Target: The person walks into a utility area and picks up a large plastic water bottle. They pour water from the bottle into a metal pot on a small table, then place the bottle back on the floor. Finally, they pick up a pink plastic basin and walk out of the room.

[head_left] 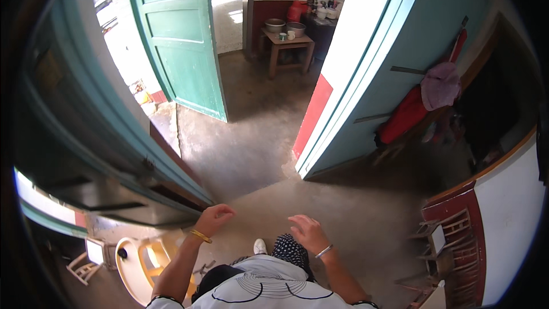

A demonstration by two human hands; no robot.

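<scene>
Both my hands are raised in front of my body at a doorway, and I see nothing in either. My left hand (216,219), with a yellow bangle (201,236) at its wrist, is nearest the lower edge of a dark door panel (166,194). Its fingers are loosely bent and point inward. My right hand (307,233), wearing a silver bangle (323,251), hangs over the floor with fingers slightly bent and apart. Below them show my patterned trousers (291,248) and one white shoe (260,246).
Ahead stands a green door (182,40), swung inward. Beyond it a small wooden table (291,47) carries metal pots and cups. A teal door (394,80) with hanging red and pink cloths is to the right. Wooden chairs (457,229) line the right wall; a yellow high chair (134,263) stands lower left.
</scene>
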